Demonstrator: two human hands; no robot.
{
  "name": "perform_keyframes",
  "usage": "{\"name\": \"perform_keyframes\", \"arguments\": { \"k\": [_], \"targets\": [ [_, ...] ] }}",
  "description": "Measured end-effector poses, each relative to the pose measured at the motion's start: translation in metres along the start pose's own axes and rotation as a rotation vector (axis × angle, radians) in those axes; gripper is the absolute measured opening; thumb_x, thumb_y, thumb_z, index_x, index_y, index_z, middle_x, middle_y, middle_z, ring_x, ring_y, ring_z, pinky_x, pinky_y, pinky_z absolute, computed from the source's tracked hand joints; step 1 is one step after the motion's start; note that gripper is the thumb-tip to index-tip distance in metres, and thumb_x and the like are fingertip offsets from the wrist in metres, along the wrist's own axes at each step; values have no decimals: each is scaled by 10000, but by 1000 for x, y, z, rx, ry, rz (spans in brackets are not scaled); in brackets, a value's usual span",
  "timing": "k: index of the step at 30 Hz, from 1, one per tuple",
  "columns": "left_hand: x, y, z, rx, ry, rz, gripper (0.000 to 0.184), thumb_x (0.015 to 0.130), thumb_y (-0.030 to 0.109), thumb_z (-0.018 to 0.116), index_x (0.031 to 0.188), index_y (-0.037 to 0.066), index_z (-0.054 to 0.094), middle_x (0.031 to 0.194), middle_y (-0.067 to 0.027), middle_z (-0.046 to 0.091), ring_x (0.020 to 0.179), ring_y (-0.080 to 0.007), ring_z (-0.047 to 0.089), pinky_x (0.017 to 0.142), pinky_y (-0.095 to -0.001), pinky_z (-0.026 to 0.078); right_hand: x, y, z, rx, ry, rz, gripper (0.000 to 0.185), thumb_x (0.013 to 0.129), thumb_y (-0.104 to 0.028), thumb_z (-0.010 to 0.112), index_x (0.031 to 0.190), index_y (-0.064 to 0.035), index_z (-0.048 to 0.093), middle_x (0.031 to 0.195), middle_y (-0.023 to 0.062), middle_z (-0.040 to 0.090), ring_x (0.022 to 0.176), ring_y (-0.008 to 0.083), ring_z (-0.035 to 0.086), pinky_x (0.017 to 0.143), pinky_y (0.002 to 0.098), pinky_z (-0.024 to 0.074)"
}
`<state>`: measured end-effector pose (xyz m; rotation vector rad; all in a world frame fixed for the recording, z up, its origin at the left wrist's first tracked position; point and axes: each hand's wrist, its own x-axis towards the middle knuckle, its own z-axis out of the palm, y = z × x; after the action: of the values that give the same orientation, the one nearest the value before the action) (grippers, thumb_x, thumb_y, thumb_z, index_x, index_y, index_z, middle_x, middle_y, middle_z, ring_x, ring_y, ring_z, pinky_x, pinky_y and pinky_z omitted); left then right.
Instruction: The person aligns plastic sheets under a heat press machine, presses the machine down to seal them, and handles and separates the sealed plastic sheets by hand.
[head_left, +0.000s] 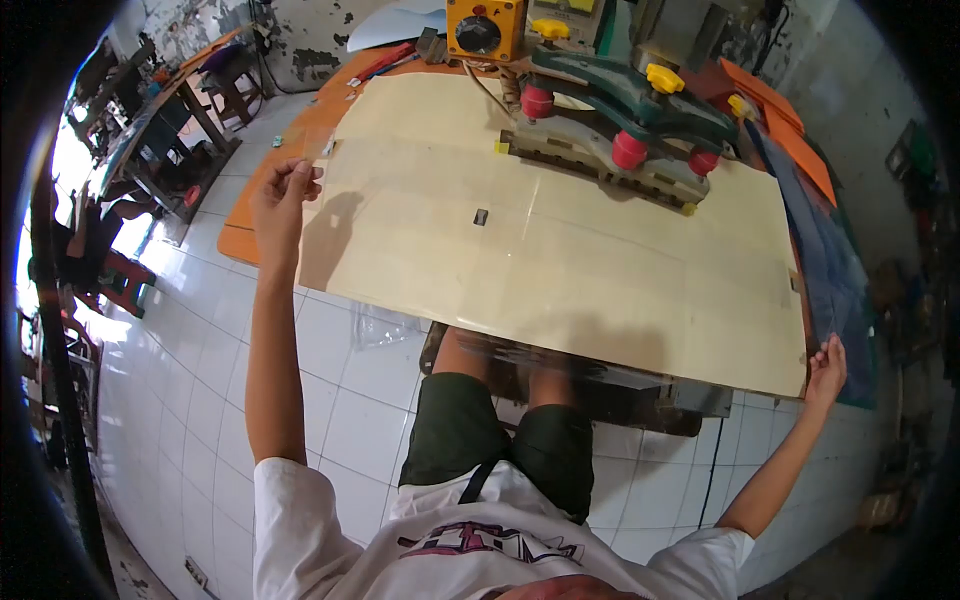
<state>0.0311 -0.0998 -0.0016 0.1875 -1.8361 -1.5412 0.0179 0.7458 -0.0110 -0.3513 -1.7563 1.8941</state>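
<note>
My left hand [284, 205] is raised by the left edge of a large cream board [420, 240], thumb and fingers pinched together. Something clear and thin seems to be at its fingertips, too faint to make out. Over by the board's front right corner, my right hand [826, 372] has its fingers closed at a dark blue see-through plastic sheet [835, 270]. On the far part of the board stands a press head with a dark green clamp frame [630, 95], red knobs [629, 150] and yellow knobs [664, 78]. A small dark piece [481, 217] lies mid-board.
Behind the board are a yellow box with a black dial [484, 30] and a red tool [385, 60] on an orange tabletop [240, 225]. Orange sheets [800, 150] lie at the right. A clear bag [380, 328] is on the tiled floor, and a stool [232, 95] stands far left.
</note>
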Motion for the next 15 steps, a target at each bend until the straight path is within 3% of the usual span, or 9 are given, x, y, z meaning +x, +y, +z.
{"name": "perform_keyframes", "arguments": {
  "k": [5,9,15],
  "targets": [
    [-23,29,4,-71,32,18,256,936,177,631,1085,-28,599,872,-70,659,717,-101,571,690,-232,467,-18,-13,-32,-40,152,-48,418,921,-268,668,1236,-14,563,868,-3,608,680,60,536,623,208,459],
    [-41,41,4,-171,-32,-67,336,960,123,583,1232,-70,539,948,-69,588,813,-119,552,749,-254,458,-30,-21,-65,11,246,-44,440,932,-260,653,1271,-6,533,986,30,617,716,74,543,633,219,473],
    [-61,37,2,-264,-68,-159,324,941,104,604,1216,-63,575,905,-73,627,800,-117,560,746,-231,463,-32,-19,-114,8,278,-40,413,931,-251,653,1250,-12,542,1022,31,606,730,80,546,647,227,474]
  ]
}}
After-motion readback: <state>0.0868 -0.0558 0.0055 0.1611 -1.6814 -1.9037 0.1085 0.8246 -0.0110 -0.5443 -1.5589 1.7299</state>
